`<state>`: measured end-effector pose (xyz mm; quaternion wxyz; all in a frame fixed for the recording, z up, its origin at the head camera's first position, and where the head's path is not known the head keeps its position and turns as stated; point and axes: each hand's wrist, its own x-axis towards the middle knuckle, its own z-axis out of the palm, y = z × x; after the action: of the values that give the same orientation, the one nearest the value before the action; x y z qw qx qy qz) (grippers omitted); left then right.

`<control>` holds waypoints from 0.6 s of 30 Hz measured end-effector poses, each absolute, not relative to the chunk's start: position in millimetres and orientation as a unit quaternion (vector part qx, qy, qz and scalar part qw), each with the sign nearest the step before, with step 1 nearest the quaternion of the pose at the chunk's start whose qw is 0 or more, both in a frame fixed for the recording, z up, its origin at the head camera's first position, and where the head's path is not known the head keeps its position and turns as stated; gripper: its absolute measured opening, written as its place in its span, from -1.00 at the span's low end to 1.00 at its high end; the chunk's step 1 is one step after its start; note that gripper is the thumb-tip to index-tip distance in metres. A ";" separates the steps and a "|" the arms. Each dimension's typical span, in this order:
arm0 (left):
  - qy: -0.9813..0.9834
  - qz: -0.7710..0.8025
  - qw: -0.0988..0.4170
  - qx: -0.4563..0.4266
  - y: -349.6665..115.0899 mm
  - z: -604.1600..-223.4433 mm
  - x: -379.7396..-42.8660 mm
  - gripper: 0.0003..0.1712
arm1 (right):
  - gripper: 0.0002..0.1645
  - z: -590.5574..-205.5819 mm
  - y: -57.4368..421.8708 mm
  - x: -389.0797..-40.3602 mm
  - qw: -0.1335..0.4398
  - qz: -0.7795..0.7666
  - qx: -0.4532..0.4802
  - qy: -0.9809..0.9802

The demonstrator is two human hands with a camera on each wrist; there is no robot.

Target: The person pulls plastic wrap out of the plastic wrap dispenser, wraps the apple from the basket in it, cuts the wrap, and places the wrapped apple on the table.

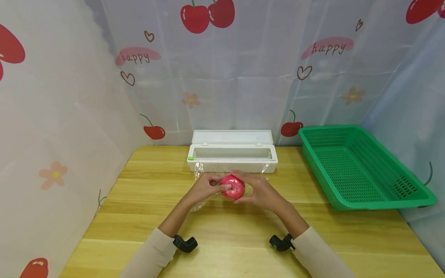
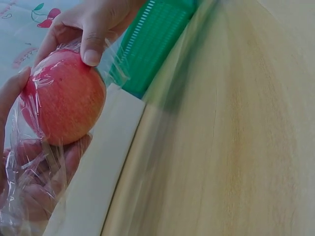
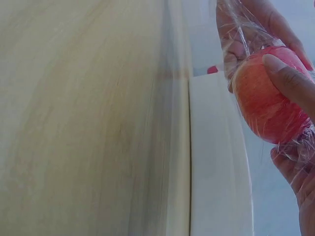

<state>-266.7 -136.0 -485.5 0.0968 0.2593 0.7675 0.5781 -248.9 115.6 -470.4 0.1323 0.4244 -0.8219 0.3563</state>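
A red apple [image 1: 237,189], partly covered in clear cling film [image 1: 199,205], is held between both hands over the table. My left hand [image 1: 204,190] grips its left side, the thumb lying across the front near the dimple. On the right side my right hand [image 1: 260,193] holds it, fingers above and thumb below. In the left wrist view, film drapes over the apple [image 2: 69,98] and bunches around the left hand's fingers [image 2: 34,196]. Wrinkled film also gathers at both ends of the apple [image 3: 266,98] in the right wrist view.
Behind the hands stands a white cling film dispenser box [image 1: 233,166] with its lid [image 1: 232,137] raised and a green slider [image 1: 191,158] at the left. A green plastic basket [image 1: 382,206] sits at the right. Cherry-printed curtains [image 1: 240,96] enclose the wooden table [image 1: 222,255].
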 end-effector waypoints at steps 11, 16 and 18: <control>0.782 0.570 0.114 0.225 -133.0 -485.3 -266.8 -0.61 | 0.04 -475.1 115.4 -252.0 0.113 0.402 0.387 -0.822; 0.807 0.545 0.089 0.209 -134.8 -478.9 -264.8 -0.50 | 0.01 -475.9 115.7 -251.9 0.120 0.407 0.382 -0.821; 0.817 0.535 0.072 0.202 -136.8 -475.8 -264.7 -0.41 | 0.01 -475.9 116.5 -251.7 0.119 0.409 0.373 -0.824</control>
<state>-264.7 -136.8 -475.8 0.0719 0.2018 0.8171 0.5353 -251.7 116.5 -475.9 0.1188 0.3730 -0.8244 0.4087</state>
